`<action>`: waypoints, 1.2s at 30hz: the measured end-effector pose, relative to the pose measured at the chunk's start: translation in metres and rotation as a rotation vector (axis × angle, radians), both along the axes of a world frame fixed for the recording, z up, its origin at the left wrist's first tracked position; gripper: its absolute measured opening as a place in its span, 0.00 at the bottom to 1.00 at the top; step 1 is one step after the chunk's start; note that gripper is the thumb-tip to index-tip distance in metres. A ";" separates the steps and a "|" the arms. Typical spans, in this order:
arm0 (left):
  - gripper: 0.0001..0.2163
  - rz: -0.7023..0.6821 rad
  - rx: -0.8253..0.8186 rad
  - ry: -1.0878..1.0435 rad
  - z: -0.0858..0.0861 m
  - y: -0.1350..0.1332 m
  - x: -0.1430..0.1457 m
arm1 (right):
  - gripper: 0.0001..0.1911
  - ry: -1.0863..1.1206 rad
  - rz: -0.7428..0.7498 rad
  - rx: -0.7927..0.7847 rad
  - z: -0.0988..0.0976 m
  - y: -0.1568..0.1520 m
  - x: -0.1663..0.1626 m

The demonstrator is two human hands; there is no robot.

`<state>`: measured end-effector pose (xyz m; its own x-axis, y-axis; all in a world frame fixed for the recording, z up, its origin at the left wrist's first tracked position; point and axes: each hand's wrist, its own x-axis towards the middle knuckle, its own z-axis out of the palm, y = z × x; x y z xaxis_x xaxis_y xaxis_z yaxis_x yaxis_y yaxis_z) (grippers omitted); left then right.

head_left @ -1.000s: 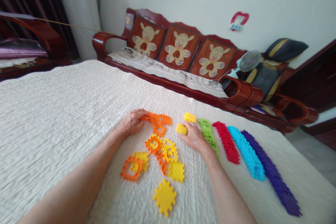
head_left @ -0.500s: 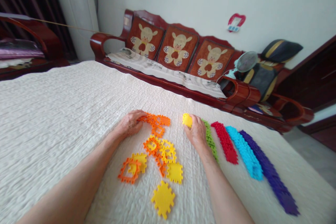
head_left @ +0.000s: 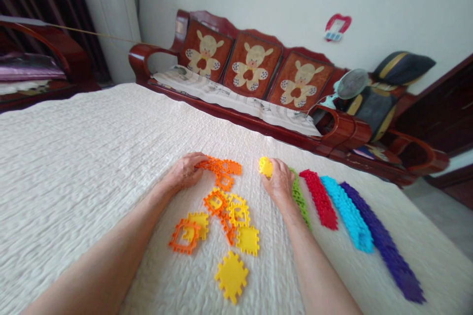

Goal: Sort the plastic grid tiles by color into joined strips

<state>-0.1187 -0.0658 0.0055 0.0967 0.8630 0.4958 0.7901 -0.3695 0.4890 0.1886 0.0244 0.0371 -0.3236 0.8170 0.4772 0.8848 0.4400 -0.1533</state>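
Note:
My left hand (head_left: 185,172) rests on the white bedspread (head_left: 74,157), its fingers curled on the near end of a row of orange toothed plastic tiles (head_left: 221,167). My right hand (head_left: 279,182) is closed on a yellow tile (head_left: 265,166) at the far end of the space beside the green row (head_left: 299,197). Loose orange and yellow tiles (head_left: 225,216) lie scattered between my forearms, and one big yellow tile (head_left: 231,275) sits nearest me.
Right of the green row lie red (head_left: 320,199), light blue (head_left: 347,211) and purple (head_left: 384,241) rows of tiles. A red wooden sofa (head_left: 254,83) with bear cushions runs along the bed's far edge. A small fan (head_left: 351,84) and bags sit at its right end.
My right hand carried a yellow tile away from me to where another yellow tile lay and now covers that spot. The left hand has stayed on the orange row.

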 end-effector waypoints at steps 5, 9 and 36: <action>0.21 0.006 0.007 -0.009 -0.001 0.000 0.000 | 0.22 0.043 0.177 -0.051 0.013 -0.013 -0.012; 0.21 0.018 0.026 0.002 -0.003 0.001 0.000 | 0.13 0.020 0.424 -0.388 0.023 -0.037 -0.027; 0.20 0.023 0.043 0.015 -0.004 0.002 -0.001 | 0.06 0.197 0.561 -0.226 0.026 -0.041 -0.038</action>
<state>-0.1198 -0.0642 0.0020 0.0849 0.8428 0.5315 0.8057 -0.3719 0.4610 0.1510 -0.0164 0.0628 -0.6553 0.6362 0.4072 0.4751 0.7662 -0.4327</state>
